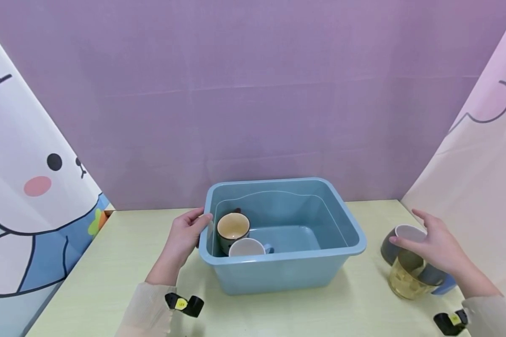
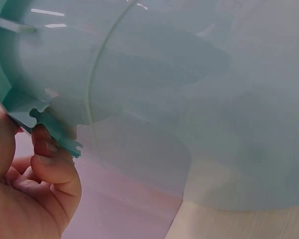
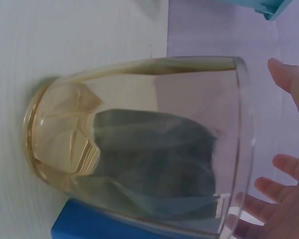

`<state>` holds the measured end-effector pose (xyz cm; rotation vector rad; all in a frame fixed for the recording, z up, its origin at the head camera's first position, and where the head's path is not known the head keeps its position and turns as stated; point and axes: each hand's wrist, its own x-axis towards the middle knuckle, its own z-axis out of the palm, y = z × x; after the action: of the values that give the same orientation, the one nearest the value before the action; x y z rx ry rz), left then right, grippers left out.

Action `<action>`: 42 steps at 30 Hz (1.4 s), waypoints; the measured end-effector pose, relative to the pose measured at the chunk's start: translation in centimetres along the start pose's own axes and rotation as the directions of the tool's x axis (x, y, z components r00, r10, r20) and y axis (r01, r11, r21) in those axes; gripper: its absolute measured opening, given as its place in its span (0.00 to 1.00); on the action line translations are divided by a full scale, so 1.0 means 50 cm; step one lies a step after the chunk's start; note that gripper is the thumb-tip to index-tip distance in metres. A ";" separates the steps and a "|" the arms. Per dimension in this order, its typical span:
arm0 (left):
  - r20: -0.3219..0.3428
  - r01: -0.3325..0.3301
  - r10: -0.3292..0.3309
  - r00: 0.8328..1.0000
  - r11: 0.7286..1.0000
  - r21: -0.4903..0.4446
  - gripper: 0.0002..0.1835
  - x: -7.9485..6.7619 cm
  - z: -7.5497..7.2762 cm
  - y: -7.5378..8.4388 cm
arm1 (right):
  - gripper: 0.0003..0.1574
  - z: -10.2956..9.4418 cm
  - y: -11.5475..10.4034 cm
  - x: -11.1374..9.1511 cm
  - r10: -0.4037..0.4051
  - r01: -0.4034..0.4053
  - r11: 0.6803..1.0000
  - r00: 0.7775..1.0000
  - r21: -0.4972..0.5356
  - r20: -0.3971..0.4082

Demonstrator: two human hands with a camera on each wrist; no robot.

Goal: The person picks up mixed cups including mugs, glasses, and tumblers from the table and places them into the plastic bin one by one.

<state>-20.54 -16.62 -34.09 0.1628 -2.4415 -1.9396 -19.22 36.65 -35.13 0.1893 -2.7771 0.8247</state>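
Observation:
My left hand (image 1: 187,234) grips the left rim of a light blue plastic basin (image 1: 278,276), thumb on top; in the left wrist view its fingers (image 2: 55,167) curl under the lip. Inside the basin, at the left, stand a cream-lined mug (image 1: 233,226) and a white-lined cup (image 1: 246,247) with a blue handle. Over at the right, my right hand (image 1: 436,245) is spread above a clear amber glass (image 1: 405,282) and a grey cup (image 1: 389,248). In the right wrist view, the glass (image 3: 139,89) stands with its rim near the spread fingers (image 3: 284,164).
Something blue (image 1: 446,284) lies beside the amber glass, partly hidden by it. The pale table (image 1: 109,262) ends at a purple cloth (image 1: 257,117) behind the basin. Printed curtains hang at the left (image 1: 21,187) and right (image 1: 485,187).

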 end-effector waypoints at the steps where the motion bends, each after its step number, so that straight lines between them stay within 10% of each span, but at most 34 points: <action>1: 0.000 0.001 -0.001 1.000 1.000 0.001 0.24 0.000 0.000 0.000 | 0.63 0.001 0.003 0.001 0.008 -0.008 1.000 1.000 -0.008 0.007; 42: -0.002 0.004 -0.004 1.000 1.000 -0.007 0.24 -0.006 -0.001 0.006 | 0.69 0.008 0.039 0.023 0.182 -0.144 0.967 0.967 -0.209 0.179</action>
<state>-20.27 -16.58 -33.79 0.1690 -2.4351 -1.9480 -20.79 38.00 -36.15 0.0055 -3.0722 0.5909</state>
